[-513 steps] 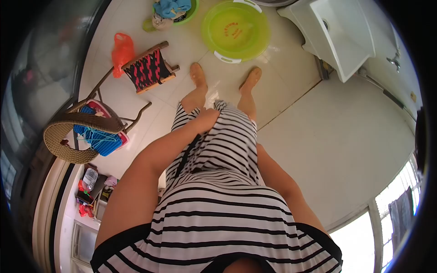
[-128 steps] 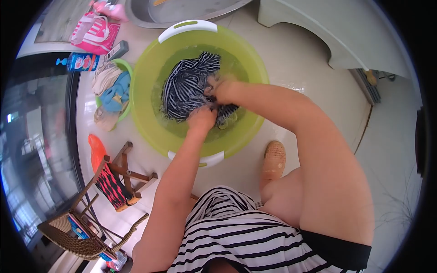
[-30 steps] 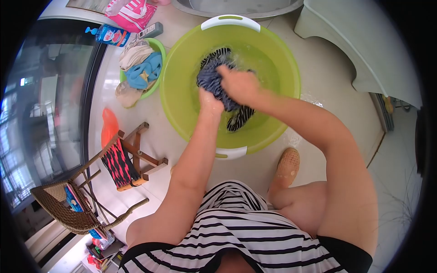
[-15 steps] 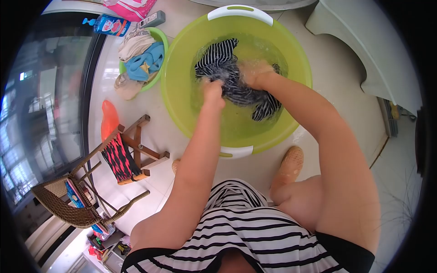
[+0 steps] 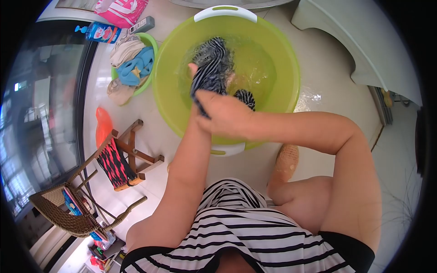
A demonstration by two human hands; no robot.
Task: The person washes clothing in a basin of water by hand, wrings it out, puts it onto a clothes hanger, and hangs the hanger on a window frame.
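A wet black-and-white striped garment (image 5: 210, 75) is partly bunched in the water of a large green basin (image 5: 284, 50). My right hand (image 5: 225, 111) is closed on the garment's near edge and pulls it over my left wrist. Beneath the cloth, my left hand (image 5: 193, 68) grips it from below; a fingertip pokes out at the left side and some fingers at the right, while the palm is hidden. Another fold of the garment lies in the water just beyond my right hand.
Left of the basin stand a small green tub (image 5: 152, 42) of clothes, a blue pump bottle (image 5: 102, 32) and a grey bottle (image 5: 142, 24). A folding stool (image 5: 116, 164), an orange bag (image 5: 104, 125) and a wicker chair (image 5: 59, 200) are nearer. A white plastic piece (image 5: 346, 36) stands right.
My right hand has come out of the water toward my left wrist, drawing the garment's edge with it. The garment has shifted left and now covers most of my left hand.
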